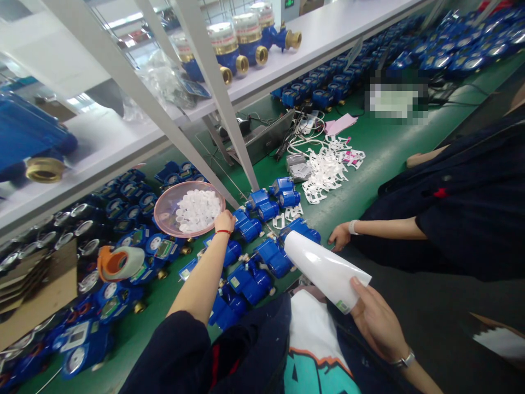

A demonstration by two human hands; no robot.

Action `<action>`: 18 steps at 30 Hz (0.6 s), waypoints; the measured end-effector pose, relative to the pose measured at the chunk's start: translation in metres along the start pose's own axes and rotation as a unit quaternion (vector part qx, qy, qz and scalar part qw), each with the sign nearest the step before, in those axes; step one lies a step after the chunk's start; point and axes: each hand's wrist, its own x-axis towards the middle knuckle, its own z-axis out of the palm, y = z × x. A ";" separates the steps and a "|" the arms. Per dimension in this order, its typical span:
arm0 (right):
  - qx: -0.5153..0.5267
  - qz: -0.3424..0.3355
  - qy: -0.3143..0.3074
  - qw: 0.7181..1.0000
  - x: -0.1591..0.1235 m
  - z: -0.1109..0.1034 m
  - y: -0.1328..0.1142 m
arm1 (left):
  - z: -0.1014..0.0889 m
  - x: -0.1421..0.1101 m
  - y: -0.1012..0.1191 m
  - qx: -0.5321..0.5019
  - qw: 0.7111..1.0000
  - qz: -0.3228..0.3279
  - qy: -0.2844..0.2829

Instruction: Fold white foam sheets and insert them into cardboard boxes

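My left hand (225, 221), with a red string at the wrist, rests at the near rim of a round pinkish translucent dish (164, 214) heaped with small white plastic caps (199, 210). Its fingers are hidden behind the rim. My right hand (375, 317) grips a rolled white plastic sheet (326, 271), whose far end reaches over several blue water meters with brass fittings (268, 257). Those meters lie on the green bench mat (328, 216) between my hands. A co-worker's hand (339, 236), wearing a white wristband, rests on the mat close to them.
A white shelf on slanted uprights (213, 60) runs overhead, carrying larger blue meters. Further meters crowd the bench at left and far right. An orange-cored tape roll (118, 262), a cardboard stack (36, 290), a laptop (262, 137), cables and white paper scraps (326, 172) also sit there.
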 end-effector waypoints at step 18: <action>0.038 -0.001 -0.040 0.998 0.007 0.002 -0.015 | -0.040 -0.064 0.036 -0.115 0.981 0.088 0.127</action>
